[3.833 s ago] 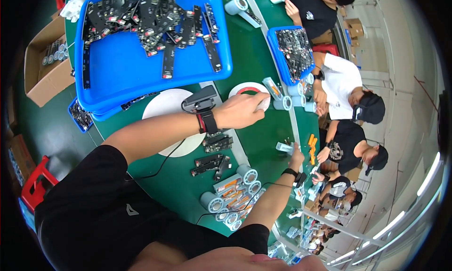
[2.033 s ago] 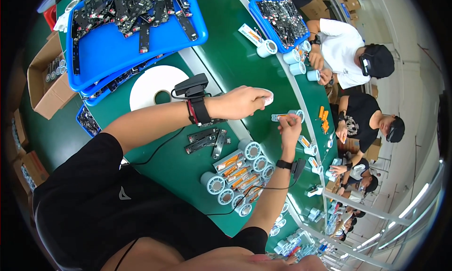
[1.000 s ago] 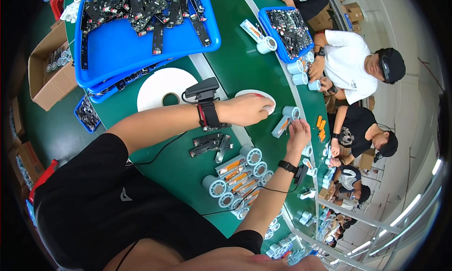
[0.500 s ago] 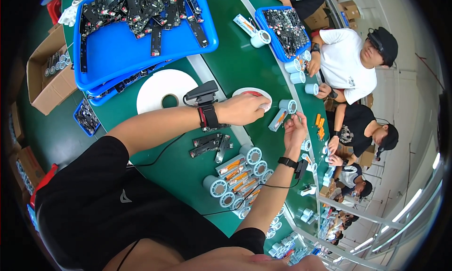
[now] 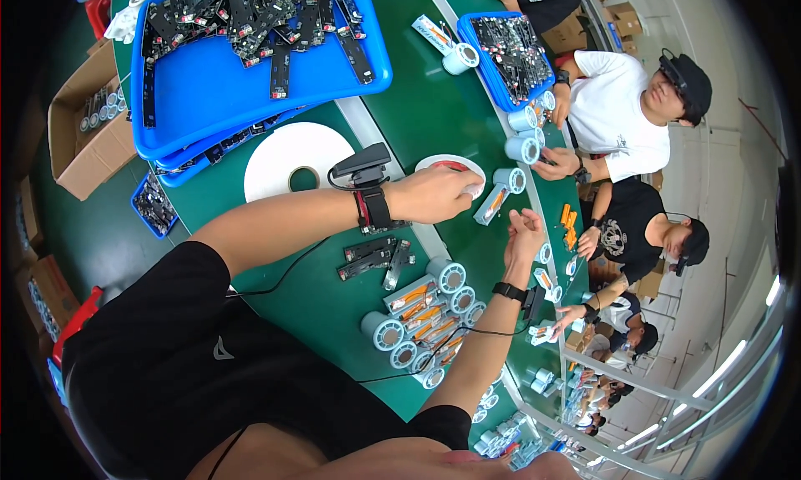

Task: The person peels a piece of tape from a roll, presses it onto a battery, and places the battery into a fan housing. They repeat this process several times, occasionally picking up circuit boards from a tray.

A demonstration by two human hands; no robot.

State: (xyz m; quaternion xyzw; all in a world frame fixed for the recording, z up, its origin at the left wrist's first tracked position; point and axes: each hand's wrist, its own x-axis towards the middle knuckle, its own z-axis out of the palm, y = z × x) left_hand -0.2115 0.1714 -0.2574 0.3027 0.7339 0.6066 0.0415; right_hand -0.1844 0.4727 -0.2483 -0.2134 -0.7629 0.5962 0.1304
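My left hand [image 5: 432, 195] is closed, its fingers curled over the edge of a white roll with a red middle [image 5: 446, 161], which looks like tape. My right hand [image 5: 524, 240] is pinched closed; whatever its fingertips hold, if anything, is too small to name. Just beyond those fingertips lies a pale-blue housing [image 5: 508, 180] with a round drum and a flat handle carrying an orange strip. It appears apart from both hands. Several similar housings [image 5: 386, 333] are grouped between my forearms. Several black circuit boards [image 5: 367, 256] lie below my left wrist.
A large white roll [image 5: 271, 159] lies beyond my left forearm. Past it are stacked blue trays [image 5: 250, 117] of circuit boards. Another blue tray [image 5: 544, 86] stands across the green table [image 5: 400, 104]. Co-workers [image 5: 613, 104] sit along the far side. Thin cables run from both wrists.
My right hand has drawn back slightly from the pale-blue housing. The left hand stays on the roll. Across the table, a co-worker's hand has shifted with a housing, and another reaches out.
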